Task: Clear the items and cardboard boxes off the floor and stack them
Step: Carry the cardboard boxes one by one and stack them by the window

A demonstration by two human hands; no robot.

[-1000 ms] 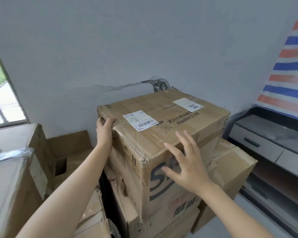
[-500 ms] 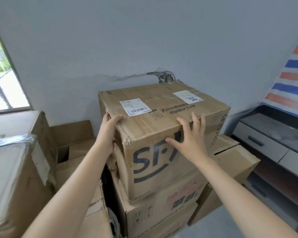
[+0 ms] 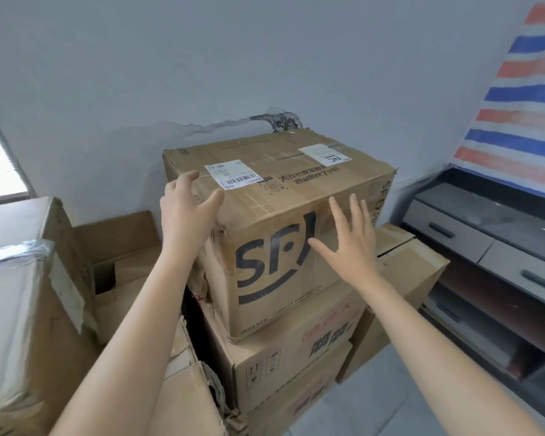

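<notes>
Pale wall point(image 3: 265, 58), cracked paint. Item: brown SF-printed cardboard box point(image 3: 280, 215), seated atop red-lettered cardboard carton point(image 3: 296, 350). Left hand point(image 3: 188, 212) at near-left top corner, right hand point(image 3: 350, 247) before front face; fingers point(image 3: 356, 215) of both spread, gripping nothing. Step: seating apparently finished. Next: fetch another floor item.

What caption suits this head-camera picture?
A person's left hand and right hand, both open, at the SF box atop a cardboard stack.

Bare forearms point(image 3: 132, 325), bare left grip point(image 3: 186, 215), right grip point(image 3: 351, 250)
</notes>
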